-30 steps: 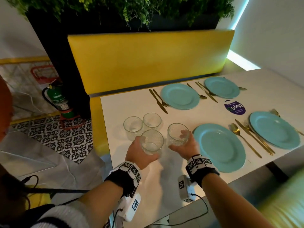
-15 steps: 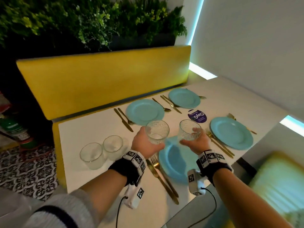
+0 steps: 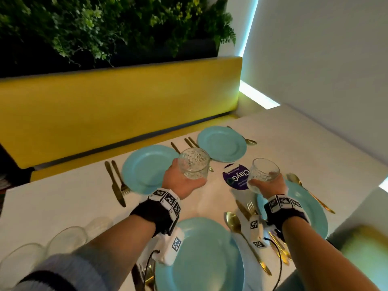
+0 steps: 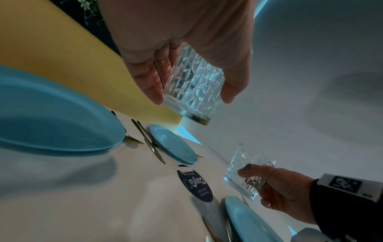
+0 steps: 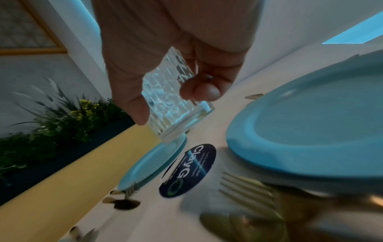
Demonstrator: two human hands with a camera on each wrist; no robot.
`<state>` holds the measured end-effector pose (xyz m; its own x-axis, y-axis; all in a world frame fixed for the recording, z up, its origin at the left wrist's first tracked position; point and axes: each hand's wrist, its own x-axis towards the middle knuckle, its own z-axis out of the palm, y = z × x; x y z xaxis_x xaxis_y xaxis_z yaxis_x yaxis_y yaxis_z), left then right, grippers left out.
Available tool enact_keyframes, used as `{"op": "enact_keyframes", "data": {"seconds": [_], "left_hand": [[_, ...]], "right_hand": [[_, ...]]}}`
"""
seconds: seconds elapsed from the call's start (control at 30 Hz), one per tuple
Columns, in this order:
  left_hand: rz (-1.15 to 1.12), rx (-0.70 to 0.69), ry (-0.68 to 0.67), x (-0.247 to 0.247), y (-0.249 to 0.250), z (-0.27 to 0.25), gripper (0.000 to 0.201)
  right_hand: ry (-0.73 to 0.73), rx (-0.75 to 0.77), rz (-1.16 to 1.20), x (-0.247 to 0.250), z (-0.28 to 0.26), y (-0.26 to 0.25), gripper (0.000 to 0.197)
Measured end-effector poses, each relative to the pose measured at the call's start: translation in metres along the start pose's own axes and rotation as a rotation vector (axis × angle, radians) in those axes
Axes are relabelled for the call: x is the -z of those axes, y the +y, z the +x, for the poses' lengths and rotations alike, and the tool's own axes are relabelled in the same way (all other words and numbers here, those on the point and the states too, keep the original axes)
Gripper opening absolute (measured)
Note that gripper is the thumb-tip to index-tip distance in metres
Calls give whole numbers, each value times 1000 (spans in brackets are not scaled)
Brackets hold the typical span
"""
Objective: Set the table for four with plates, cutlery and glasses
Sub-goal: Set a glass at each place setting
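The left hand point(image 3: 182, 181) was curled round a cut-pattern glass point(image 3: 194, 165), thumb on one side and fingers point(image 4: 145, 77) on the other, gripping it near the base; in the left wrist view the glass hung clear above the worktop point(image 3: 63, 204), its base touching nothing. The right hand point(image 3: 269, 186) gripped a second glass point(image 3: 265, 172) the same way, thumb and fingers point(image 5: 207, 89) wrapped round its lower half, the glass tilted and held off the worktop.

Taking the round purple sticker point(image 3: 236, 177) on the worktop as the mark: the left hand's glass was just to its left and above it; the right hand's glass was just to its right, overlapping its edge in the head view; two blue plates point(image 3: 221, 143) lay beyond it toward the yellow bench point(image 3: 117, 106), with gold cutlery point(image 3: 114, 181) beside them; a third plate point(image 3: 315, 208) lay to its right under the right wrist, a gold fork point(image 5: 246, 188) beside it; a fourth plate point(image 3: 207, 259) lay on the near side of it, a gold spoon point(image 3: 235, 223) just to that plate's right; two more glasses point(image 3: 67, 240), blurred, stood well to its left at the near end of the worktop.
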<state>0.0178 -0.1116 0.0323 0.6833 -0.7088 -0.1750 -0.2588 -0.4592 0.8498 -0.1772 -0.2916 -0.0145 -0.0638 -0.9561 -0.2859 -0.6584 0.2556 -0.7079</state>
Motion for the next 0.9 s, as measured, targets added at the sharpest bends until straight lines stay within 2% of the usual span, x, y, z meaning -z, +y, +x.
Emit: {"op": "enact_keyframes", "data": {"seconds": [0.13,0.3,0.67,0.9], "left_hand": [[-17,48,29,-14,6,30,80],[3,93,44,-29,7,53,81],[33,83,15,-52,3,76,81],[52,87,9,-63,-2,83,81]], "right_hand": [[7,-47,7,-7,46,-9,84],[-15,-99,-37,-12,78,-14,86],[-38,-181,-65,-17,104,-12,79],[-6,-203,38,-16,114,-12,84]]}}
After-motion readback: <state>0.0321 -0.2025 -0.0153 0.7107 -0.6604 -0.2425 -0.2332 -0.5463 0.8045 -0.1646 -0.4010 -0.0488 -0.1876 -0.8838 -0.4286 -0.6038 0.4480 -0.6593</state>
